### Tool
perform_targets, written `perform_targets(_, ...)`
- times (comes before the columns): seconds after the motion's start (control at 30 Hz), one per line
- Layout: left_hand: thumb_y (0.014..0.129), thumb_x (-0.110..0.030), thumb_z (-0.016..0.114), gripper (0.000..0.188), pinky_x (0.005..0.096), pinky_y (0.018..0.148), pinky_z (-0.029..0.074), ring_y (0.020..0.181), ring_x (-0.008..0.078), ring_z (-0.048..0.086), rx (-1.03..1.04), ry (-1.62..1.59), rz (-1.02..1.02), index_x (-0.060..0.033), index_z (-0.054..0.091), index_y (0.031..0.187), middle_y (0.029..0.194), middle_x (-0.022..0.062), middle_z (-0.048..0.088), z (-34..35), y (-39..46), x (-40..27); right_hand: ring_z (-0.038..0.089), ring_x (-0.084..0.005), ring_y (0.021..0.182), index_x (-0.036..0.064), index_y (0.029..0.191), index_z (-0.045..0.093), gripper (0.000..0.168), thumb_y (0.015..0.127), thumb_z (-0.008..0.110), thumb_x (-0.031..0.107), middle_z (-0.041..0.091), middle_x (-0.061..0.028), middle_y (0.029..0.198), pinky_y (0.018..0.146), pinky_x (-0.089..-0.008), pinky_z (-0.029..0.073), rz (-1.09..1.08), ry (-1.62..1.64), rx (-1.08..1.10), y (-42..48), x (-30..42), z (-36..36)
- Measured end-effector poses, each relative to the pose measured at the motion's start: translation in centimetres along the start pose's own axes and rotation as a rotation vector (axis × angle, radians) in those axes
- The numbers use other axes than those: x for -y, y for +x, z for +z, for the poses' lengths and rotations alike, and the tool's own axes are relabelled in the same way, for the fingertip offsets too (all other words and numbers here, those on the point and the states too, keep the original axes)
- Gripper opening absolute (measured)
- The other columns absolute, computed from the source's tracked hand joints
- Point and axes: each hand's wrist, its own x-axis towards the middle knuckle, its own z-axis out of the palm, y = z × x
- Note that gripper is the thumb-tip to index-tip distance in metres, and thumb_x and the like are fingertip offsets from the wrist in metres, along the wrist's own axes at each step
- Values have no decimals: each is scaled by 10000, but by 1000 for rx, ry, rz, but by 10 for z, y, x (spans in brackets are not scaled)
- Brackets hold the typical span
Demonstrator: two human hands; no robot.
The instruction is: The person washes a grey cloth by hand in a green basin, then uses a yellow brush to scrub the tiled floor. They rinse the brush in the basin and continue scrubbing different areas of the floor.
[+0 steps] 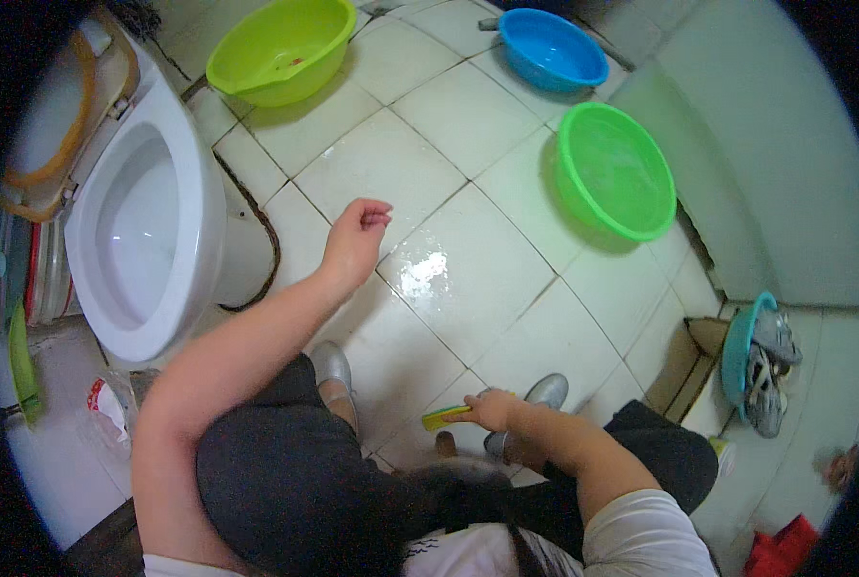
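My left hand (357,238) hangs over the wet white floor tiles (429,278), its fingers loosely curled, with no object visible in it. Lower down, near my silver shoe (547,391), my right hand (492,411) grips a yellow and green sponge (444,417) from above. Part of the sponge is hidden under the fingers. A bright reflection lies on the tiles between the hands and a little above them.
A white toilet (202,252) stands at left. Beyond my hands are a lime basin (285,83), a blue basin (553,54) and a green basin (617,173). At right, a teal basin (737,360) stands by grey shoes (765,389). A red cloth (783,548) lies lower right.
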Motion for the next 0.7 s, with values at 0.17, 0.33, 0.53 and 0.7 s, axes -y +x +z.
perform_targets(0.17, 854, 24, 467, 236, 258, 848, 442, 925, 148, 568, -93, -92, -226, -13, 557, 1068, 966, 73, 601, -15, -9, 46, 632, -353, 758, 237, 1382, 354, 487, 899, 406, 209, 591, -195, 959, 655, -476, 511, 465, 317, -361, 93, -87, -155)
perform_targets(0.33, 861, 18, 463, 239, 254, 879, 422, 961, 144, 540, -180, -85, -276, -20, 551, 1081, 994, 66, 579, -42, -8, 80, 642, -341, 819, 259, 1397, 318, 542, 886, 430, 121, 597, -220, 986, 693, -446, 522, 305, 59, -481, 106, -94, -236)
perform_targets(0.53, 878, -19, 457, 247, 253, 886, 414, 957, 142, 533, -330, -144, -440, -28, 554, 1104, 1021, 61, 576, -68, 2, 122, 643, -317, 777, 385, 1452, 175, 688, 881, 448, 115, 513, -262, 1181, 633, -434, 542, -188, -153, -66, 90, -31, -99)
perform_targets(0.7, 904, -103, 492, 257, 277, 846, 446, 957, 149, 531, -95, -121, -534, -25, 524, 1147, 1033, 66, 572, -56, -5, 124, 644, -331, 753, 300, 1377, 367, 520, 883, 450, 160, 616, -178, 916, 638, -437, 506, 348, 160, -603, 169, -81, -281)
